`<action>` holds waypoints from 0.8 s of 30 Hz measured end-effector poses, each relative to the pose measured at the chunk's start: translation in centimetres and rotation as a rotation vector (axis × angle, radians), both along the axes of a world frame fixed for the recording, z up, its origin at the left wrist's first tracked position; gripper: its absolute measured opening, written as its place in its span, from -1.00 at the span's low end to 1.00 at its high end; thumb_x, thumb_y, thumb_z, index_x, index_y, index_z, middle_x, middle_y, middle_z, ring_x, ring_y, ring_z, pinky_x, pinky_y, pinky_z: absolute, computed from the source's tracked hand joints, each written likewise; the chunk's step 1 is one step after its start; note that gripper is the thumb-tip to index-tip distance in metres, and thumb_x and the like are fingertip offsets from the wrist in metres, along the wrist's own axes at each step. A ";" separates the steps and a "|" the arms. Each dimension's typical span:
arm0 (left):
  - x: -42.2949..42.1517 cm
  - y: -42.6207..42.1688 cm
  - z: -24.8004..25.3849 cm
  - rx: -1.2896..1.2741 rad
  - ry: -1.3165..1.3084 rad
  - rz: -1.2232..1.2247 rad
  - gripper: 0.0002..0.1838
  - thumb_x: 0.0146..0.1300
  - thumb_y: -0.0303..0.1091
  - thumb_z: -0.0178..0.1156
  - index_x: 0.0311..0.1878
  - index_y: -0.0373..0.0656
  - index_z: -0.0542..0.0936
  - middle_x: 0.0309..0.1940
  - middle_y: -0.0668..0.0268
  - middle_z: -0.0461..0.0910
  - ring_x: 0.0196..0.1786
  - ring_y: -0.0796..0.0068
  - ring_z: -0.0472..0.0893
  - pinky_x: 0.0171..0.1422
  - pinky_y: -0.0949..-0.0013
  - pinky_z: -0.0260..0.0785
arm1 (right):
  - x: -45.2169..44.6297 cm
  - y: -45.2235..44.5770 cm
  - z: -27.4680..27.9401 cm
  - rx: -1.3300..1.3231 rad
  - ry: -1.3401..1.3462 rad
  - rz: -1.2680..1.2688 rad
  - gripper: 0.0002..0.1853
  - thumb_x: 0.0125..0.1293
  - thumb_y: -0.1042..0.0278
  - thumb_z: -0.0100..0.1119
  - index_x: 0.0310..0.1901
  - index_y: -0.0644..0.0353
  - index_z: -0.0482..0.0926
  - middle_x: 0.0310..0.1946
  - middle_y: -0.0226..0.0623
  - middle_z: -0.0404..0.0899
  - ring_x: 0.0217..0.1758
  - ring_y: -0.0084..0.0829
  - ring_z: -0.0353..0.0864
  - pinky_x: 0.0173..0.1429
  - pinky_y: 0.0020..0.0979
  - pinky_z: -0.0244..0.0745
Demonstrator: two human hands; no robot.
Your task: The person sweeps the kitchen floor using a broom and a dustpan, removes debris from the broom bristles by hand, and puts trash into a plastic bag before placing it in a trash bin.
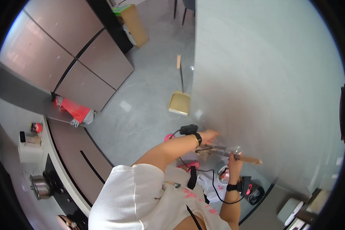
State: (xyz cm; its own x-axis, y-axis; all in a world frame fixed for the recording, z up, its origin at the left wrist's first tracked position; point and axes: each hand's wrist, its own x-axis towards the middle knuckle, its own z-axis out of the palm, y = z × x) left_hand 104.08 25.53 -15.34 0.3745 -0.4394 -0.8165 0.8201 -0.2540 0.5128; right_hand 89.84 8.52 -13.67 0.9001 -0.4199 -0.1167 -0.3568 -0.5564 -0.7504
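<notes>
My right hand is closed around the shaft of a broom, whose light wooden grip sticks out to the right. The shaft slants left toward a tan, blurred end near the floor. My left hand is beside that lower end, close to the wall, with its fingers stretched out and nothing visible in them. A small clear, shiny object shows just above my right hand; its kind cannot be made out. Both wrists wear dark straps with devices, and a black cable runs between them.
A beige dustpan with an upright handle stands on the grey floor near the pale wall. A lined bin, a white bag and a black container are by my legs. A red bag leans by the cabinets.
</notes>
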 end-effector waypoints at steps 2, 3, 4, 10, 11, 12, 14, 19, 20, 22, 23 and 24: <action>3.4 8.2 -1.6 -0.019 0.029 0.191 -0.63 0.07 -0.16 -0.02 -0.09 -0.15 0.32 -0.18 0.29 0.39 -0.13 0.38 0.41 -0.05 0.27 0.27 | 1.6 5.4 4.0 0.337 0.010 -0.222 -0.80 0.06 0.30 0.03 -0.32 0.23 0.37 -0.69 -0.39 0.39 -0.72 -0.59 0.35 -0.71 -0.58 0.26; 4.6 10.3 -2.4 -0.001 0.023 0.251 -0.63 0.06 -0.14 -0.02 -0.12 -0.16 0.34 -0.22 0.25 0.40 -0.18 0.34 0.44 -0.11 0.25 0.28 | 1.3 4.8 1.9 0.260 -0.016 -0.192 -0.80 0.06 0.31 0.02 -0.34 0.24 0.38 -0.69 -0.38 0.38 -0.71 -0.59 0.35 -0.72 -0.58 0.25; 6.3 12.6 -3.5 0.025 0.046 0.325 -0.68 0.06 -0.17 -0.03 -0.16 -0.15 0.35 -0.28 0.26 0.42 -0.25 0.36 0.46 -0.16 0.27 0.29 | 1.3 4.4 0.1 0.180 -0.049 -0.167 -0.81 0.06 0.31 0.02 -0.35 0.25 0.38 -0.70 -0.38 0.38 -0.71 -0.60 0.36 -0.73 -0.58 0.25; 19.2 20.8 -5.1 0.064 -0.064 0.583 -0.78 0.05 -0.26 -0.04 -0.28 -0.17 0.43 -0.41 0.21 0.46 -0.33 0.30 0.49 -0.22 0.28 0.32 | 2.7 6.6 -1.9 0.109 -0.047 -0.448 -0.73 0.08 0.22 0.03 -0.57 0.28 0.39 -0.73 -0.45 0.30 -0.74 -0.64 0.17 -0.76 -0.55 0.08; 22.3 21.7 -5.3 0.047 -0.090 0.577 -0.78 0.05 -0.26 -0.04 -0.28 -0.17 0.43 -0.41 0.21 0.46 -0.33 0.30 0.49 -0.22 0.28 0.32 | 2.9 6.4 -2.5 0.180 -0.036 -0.500 -0.74 0.08 0.23 0.03 -0.54 0.27 0.39 -0.69 -0.44 0.31 -0.73 -0.65 0.19 -0.73 -0.57 0.11; 25.1 22.6 -4.9 0.179 -0.193 0.512 -0.73 0.02 -0.26 0.00 -0.25 -0.23 0.41 -0.37 0.17 0.45 -0.30 0.26 0.48 -0.21 0.26 0.32 | 4.0 7.9 -0.2 0.301 0.036 -0.613 -0.77 0.09 0.24 0.02 -0.51 0.26 0.40 -0.65 -0.43 0.34 -0.71 -0.65 0.21 -0.71 -0.58 0.12; 30.1 23.2 -4.6 0.437 -0.394 0.382 -0.61 -0.04 -0.27 0.08 -0.17 -0.34 0.38 -0.28 0.07 0.44 -0.24 0.17 0.46 -0.17 0.23 0.33 | 3.5 6.1 -1.9 0.251 -0.004 -0.475 -0.76 0.10 0.26 0.02 -0.31 0.28 0.41 -0.63 -0.42 0.37 -0.70 -0.63 0.30 -0.72 -0.58 0.17; 37.7 22.9 -4.9 0.723 -0.672 0.447 -0.43 -0.11 -0.16 0.18 -0.10 -0.39 0.32 -0.18 -0.06 0.40 -0.13 0.07 0.42 -0.08 0.22 0.28 | 4.4 11.2 6.9 0.250 0.337 -0.403 -0.54 0.12 0.16 0.04 -0.03 0.30 0.28 -0.32 -0.16 0.42 -0.43 -0.36 0.45 -0.38 -0.43 0.41; 38.8 22.9 -5.3 0.680 -0.704 0.365 -0.37 -0.13 -0.13 0.20 -0.08 -0.41 0.28 -0.12 -0.10 0.37 -0.05 0.03 0.39 -0.01 0.24 0.25 | 4.8 12.0 7.5 0.260 0.424 -0.383 -0.48 0.12 0.14 0.04 0.03 0.31 0.25 -0.24 -0.10 0.44 -0.36 -0.29 0.49 -0.29 -0.40 0.47; 40.5 22.3 -7.4 0.521 -0.697 0.399 -0.38 -0.13 -0.14 0.21 -0.08 -0.40 0.28 -0.15 -0.07 0.39 -0.08 0.05 0.41 -0.02 0.24 0.26 | 2.6 11.5 5.1 0.252 0.362 -0.380 -0.51 0.15 0.15 0.02 0.01 0.33 0.25 -0.24 -0.09 0.43 -0.36 -0.31 0.49 -0.39 -0.44 0.46; 40.9 21.9 -8.6 0.382 -0.663 0.442 -0.38 -0.12 -0.14 0.21 -0.08 -0.39 0.28 -0.17 -0.03 0.40 -0.11 0.07 0.42 -0.03 0.25 0.26 | 2.8 12.2 5.7 0.308 0.332 -0.450 -0.51 0.15 0.15 0.01 0.01 0.33 0.25 -0.23 -0.10 0.43 -0.36 -0.31 0.49 -0.40 -0.45 0.45; 40.8 21.8 -7.7 0.193 -0.494 0.450 -0.43 -0.09 -0.19 0.19 -0.07 -0.36 0.28 -0.19 0.03 0.42 -0.16 0.18 0.45 -0.06 0.29 0.28 | 3.0 13.1 6.5 0.365 0.301 -0.518 -0.52 0.15 0.15 0.01 0.01 0.32 0.26 -0.23 -0.10 0.43 -0.36 -0.31 0.49 -0.40 -0.45 0.45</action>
